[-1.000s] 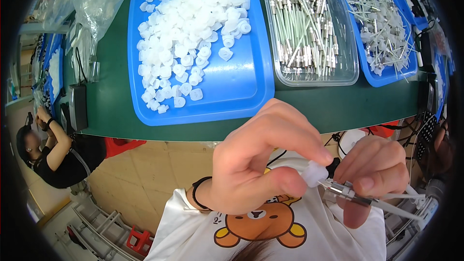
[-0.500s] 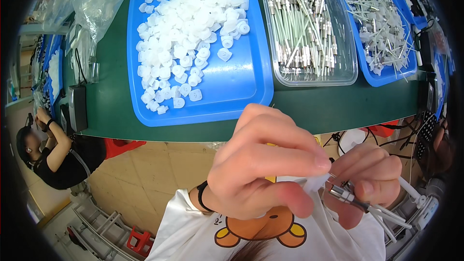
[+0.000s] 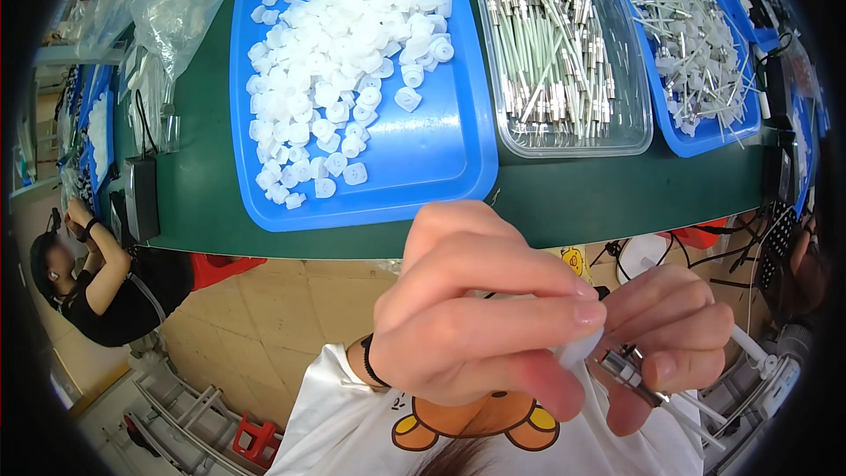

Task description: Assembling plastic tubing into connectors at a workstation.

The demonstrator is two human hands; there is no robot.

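Note:
In front of my shirt, my left hand (image 3: 480, 308) pinches a small translucent white plastic cap (image 3: 579, 348) between thumb and fingers. Beside it, my right hand (image 3: 670, 330) is closed around several thin rods with metal-tipped ends (image 3: 624, 370); their pale shafts stick out below the hand. The cap is close to the metal ends, but my fingers hide whether they touch. A blue tray (image 3: 441, 185) beyond my left hand holds a heap of similar white caps (image 3: 344, 62).
A clear plastic box (image 3: 573, 145) of metal-tipped rods stands on the green table (image 3: 564, 198). To its right is another blue tray (image 3: 696, 145) with rods bearing white caps. A plastic bag (image 3: 181, 9) lies far left. Another person (image 3: 97, 282) sits at left.
My left hand has shifted slightly down, with the cap still pinched. The metal ends in my right hand have tilted and moved a little lower; its fingers have curled in.

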